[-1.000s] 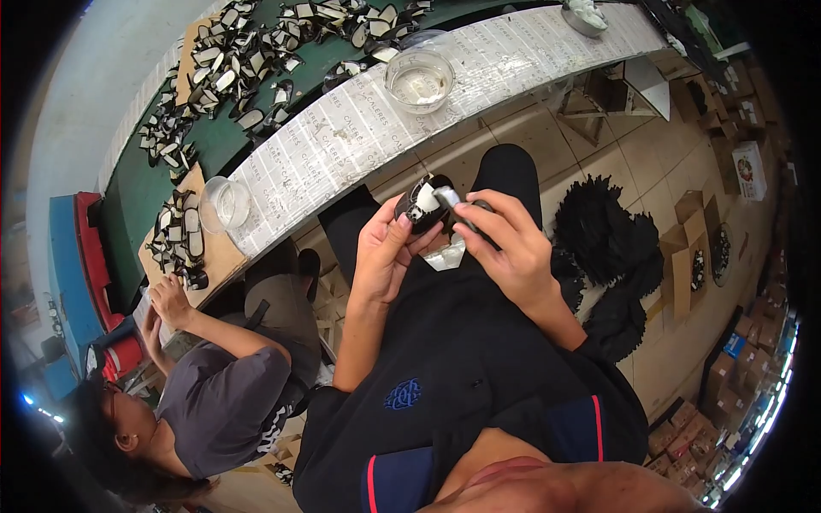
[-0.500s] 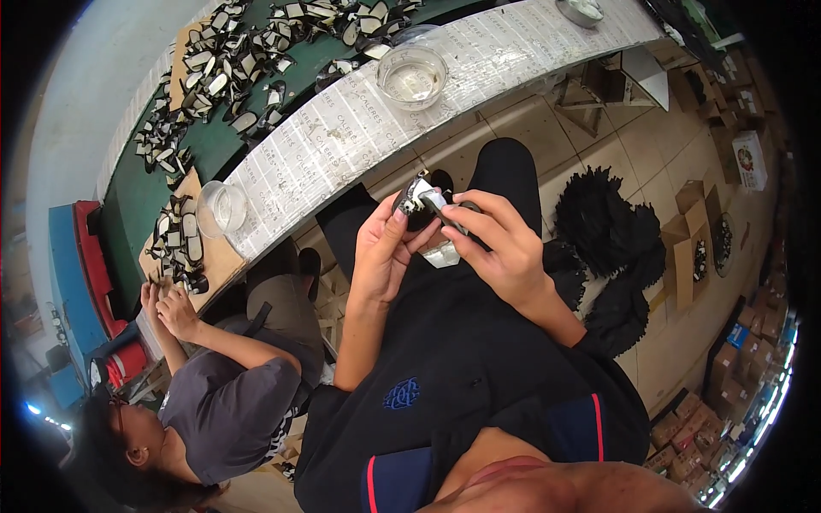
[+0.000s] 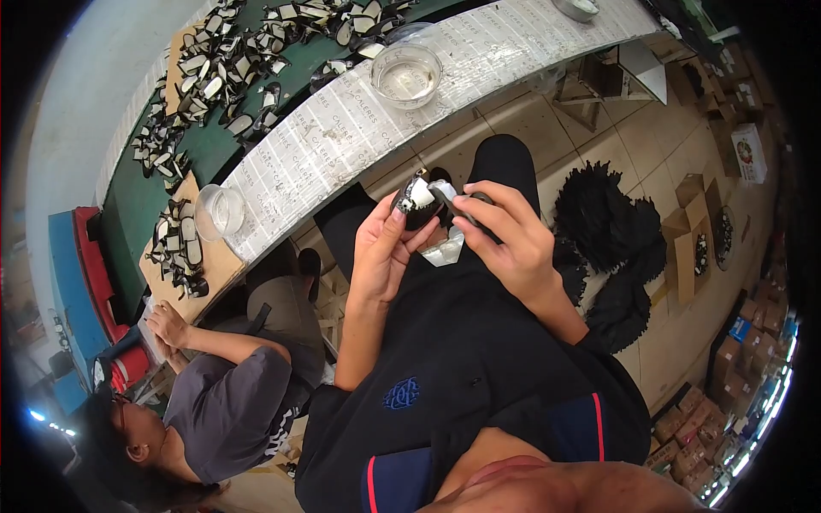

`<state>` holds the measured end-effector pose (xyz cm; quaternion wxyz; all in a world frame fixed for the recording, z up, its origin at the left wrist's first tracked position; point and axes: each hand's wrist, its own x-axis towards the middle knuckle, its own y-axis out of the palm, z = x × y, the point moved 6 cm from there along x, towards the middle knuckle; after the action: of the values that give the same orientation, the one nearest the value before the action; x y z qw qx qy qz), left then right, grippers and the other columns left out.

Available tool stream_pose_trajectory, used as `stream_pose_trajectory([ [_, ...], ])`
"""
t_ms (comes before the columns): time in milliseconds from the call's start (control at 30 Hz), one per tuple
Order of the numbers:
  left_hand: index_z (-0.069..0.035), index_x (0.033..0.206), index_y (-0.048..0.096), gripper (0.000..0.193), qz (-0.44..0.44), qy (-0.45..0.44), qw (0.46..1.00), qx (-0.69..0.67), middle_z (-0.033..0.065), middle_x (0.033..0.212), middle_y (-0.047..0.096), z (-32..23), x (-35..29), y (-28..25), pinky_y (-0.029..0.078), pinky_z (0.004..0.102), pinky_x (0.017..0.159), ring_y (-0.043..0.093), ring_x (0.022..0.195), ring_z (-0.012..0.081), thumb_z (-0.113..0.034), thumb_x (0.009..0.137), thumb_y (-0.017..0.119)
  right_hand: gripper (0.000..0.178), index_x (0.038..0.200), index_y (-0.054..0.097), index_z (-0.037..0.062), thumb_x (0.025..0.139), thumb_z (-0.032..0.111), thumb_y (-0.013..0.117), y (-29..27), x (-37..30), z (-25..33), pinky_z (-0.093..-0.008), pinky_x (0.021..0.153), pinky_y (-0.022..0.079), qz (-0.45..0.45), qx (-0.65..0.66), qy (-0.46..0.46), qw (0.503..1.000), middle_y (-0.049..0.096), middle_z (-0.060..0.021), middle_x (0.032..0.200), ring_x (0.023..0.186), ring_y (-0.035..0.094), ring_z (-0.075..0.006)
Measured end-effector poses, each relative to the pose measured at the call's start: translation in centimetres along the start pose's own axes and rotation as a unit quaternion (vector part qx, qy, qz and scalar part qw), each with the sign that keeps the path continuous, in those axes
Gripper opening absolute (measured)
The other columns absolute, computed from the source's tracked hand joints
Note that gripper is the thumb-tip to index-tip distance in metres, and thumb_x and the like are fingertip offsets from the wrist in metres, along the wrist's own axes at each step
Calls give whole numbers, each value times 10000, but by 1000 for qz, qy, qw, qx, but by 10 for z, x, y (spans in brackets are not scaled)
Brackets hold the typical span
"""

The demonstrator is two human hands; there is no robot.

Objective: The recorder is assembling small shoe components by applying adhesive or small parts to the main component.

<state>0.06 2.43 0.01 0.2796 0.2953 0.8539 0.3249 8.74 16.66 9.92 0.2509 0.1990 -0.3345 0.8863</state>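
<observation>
Shifting rightward since half a second ago, the white-tipped tool (image 3: 443, 190) is sitting pinched in the right hand (image 3: 513, 235) beside the black piece (image 3: 417, 197), which the left hand (image 3: 382, 244) is gripping above the lap (image 3: 505, 164).

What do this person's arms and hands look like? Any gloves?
The left hand and right hand are bare: I see no gloves, rings or watch. The forearms are bare too, and the sleeves black. The black shirt has navy panels with red stripes.

Shoe part (image 3: 416, 205) — bowl (image 3: 406, 101) beyond, on bench (image 3: 325, 154).
</observation>
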Motion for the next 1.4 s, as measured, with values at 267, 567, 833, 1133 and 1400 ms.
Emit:
stream_pose_trajectory([
  [267, 39, 1349, 457, 452, 8, 0, 999, 31, 156, 1272, 602, 2, -3, 2, 515, 389, 1013, 626, 1151, 243, -231, 1002, 563, 266, 1022, 700, -11, 768, -53, 763, -16, 4, -3, -316, 727, 559, -66, -50, 1, 997, 666, -151, 1042, 857, 678, -252],
  [567, 36, 1342, 460, 425, 42, 17, 998, 35, 182, 1315, 577, -4, -6, 7, 511, 380, 1018, 603, 1180, 241, -183, 996, 573, 284, 1058, 684, 33, 786, 15, 763, 12, 2, 11, -327, 656, 593, 31, 17, -72, 997, 626, -135, 1076, 815, 689, -248],
  [833, 34, 1359, 455, 419, 35, 15, 998, 50, 187, 1335, 568, -3, -3, 2, 490, 378, 1034, 585, 1209, 249, -165, 1004, 555, 254, 1069, 689, -12, 818, -46, 713, 4, -1, -4, -284, 744, 560, 49, 174, 90, 979, 653, -144, 1081, 934, 671, -201],
  [1133, 18, 1341, 490, 393, -48, 58, 981, 178, 149, 1229, 631, -16, 16, -40, 525, 361, 959, 653, 1085, 233, -182, 1009, 552, 172, 1084, 670, -37, 926, 25, 641, -4, -22, -83, -224, 769, 506, -4, 316, 191, 929, 634, -77, 1073, 909, 613, -104],
  [1400, -48, 1046, 496, 159, -190, 887, 231, 351, 172, 1095, 615, -269, -166, 58, 508, 520, 1003, 622, 1107, 365, -161, 967, 577, 186, 1069, 684, -12, 954, 126, 637, 17, -146, -233, -221, 654, 493, -94, 281, 341, 892, 676, -16, 863, 749, 602, -62],
])
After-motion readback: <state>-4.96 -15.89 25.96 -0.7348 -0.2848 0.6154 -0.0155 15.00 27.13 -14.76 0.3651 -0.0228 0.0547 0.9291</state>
